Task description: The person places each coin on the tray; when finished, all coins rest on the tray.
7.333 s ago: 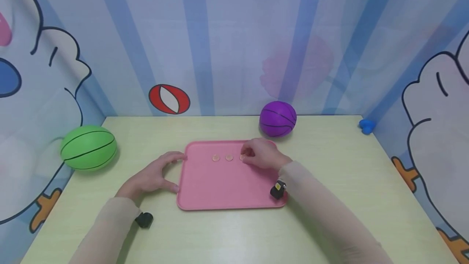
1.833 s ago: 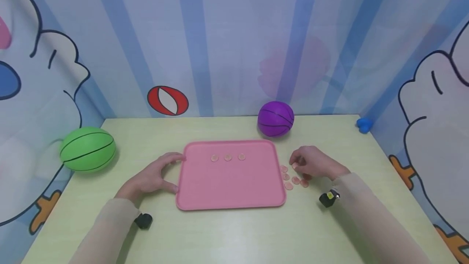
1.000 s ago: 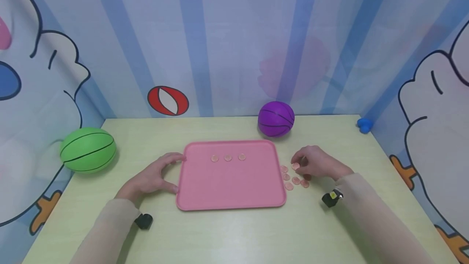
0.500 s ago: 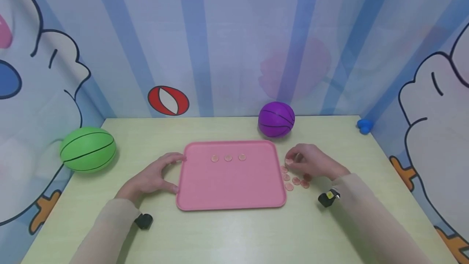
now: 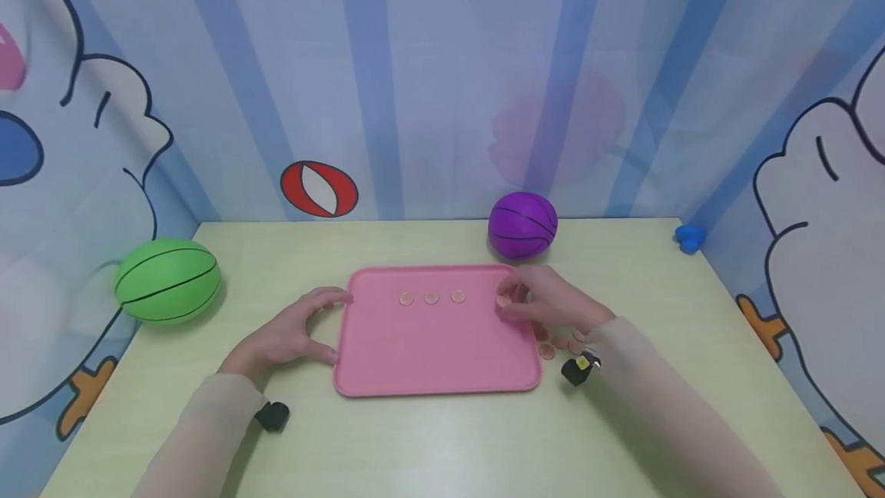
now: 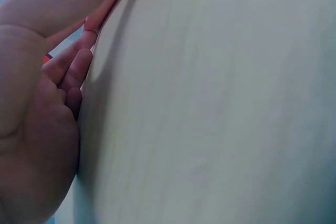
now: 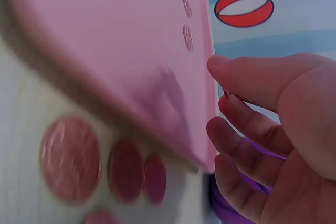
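Note:
My right hand (image 5: 553,300) pinches a small copper-coloured coin (image 5: 503,300) between thumb and forefinger, over the right part of a pink tray (image 5: 435,352). In the right wrist view that coin (image 7: 227,94) shows only as a thin edge. Three similar coins (image 5: 432,297) lie in a row near the tray's far side. Several loose coins (image 5: 547,350) lie on the table just right of the tray, partly hidden by the right hand and wrist. At the tray's left edge my left hand (image 5: 286,335) rests with thumb and fingers spread, fingertips touching the rim.
A purple ball (image 5: 522,225) stands behind the tray's far right corner. To the left is a green ball (image 5: 168,280). A small blue object (image 5: 690,238) sits at the table's far right corner. A patterned curtain (image 5: 442,83) closes off the back.
My right hand set down the row's third coin, went to the loose coins at the right, picked one up and has carried it left over the tray. The left hand stays put.

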### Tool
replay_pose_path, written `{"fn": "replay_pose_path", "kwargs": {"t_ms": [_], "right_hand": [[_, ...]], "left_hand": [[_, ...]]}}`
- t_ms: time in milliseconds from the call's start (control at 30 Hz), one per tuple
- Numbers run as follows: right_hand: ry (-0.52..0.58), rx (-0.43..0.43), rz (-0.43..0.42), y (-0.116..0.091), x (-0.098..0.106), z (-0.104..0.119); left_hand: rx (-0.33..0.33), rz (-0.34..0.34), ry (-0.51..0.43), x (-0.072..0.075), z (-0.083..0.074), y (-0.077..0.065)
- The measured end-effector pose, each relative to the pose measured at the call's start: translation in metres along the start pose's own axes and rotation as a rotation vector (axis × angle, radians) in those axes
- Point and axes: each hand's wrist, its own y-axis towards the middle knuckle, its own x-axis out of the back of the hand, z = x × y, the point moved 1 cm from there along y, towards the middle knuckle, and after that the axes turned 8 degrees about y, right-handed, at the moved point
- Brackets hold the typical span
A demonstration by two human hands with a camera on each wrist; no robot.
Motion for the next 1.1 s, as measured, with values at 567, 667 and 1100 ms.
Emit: {"fn": "replay_pose_path", "kwargs": {"t_ms": [567,667,1100], "right_hand": [[-0.127,0.123,-0.013,0.05,-0.047,0.046],[-0.118,0.101,-0.009,0.057,-0.055,0.052],[-0.229,0.075,0.007,0.081,-0.09,0.065]], "left_hand": [[0.013,0.0,-0.013,0.0,-0.003,0.0],[0.013,-0.001,-0.011,0.0,-0.004,0.0],[0.016,-0.003,-0.021,0.0,-0.006,-0.001]]}}
